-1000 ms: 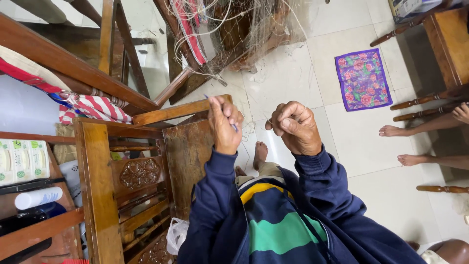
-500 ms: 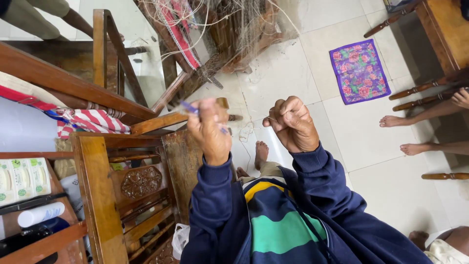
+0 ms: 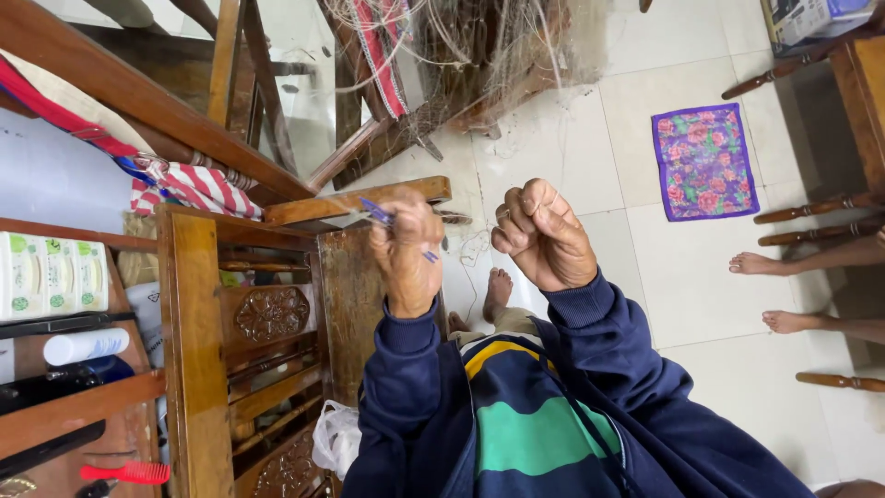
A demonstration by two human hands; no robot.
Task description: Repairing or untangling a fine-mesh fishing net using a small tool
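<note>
The left hand [image 3: 406, 254] was closed around a blue netting needle [image 3: 396, 226] and the right hand [image 3: 544, 235] fisted on fine line, held near, so steady tension toward the far net [image 3: 498, 46] likely served best.

1. The left hand [image 3: 406, 258] has turned since a second ago: its back now faces the camera, where the fingers earlier curled toward the right hand.
2. The blue needle-like tool [image 3: 396, 226], barely visible before, now sticks out both sides of that fist.
3. The right hand [image 3: 544, 235] has shifted slightly and remains clenched.
</note>
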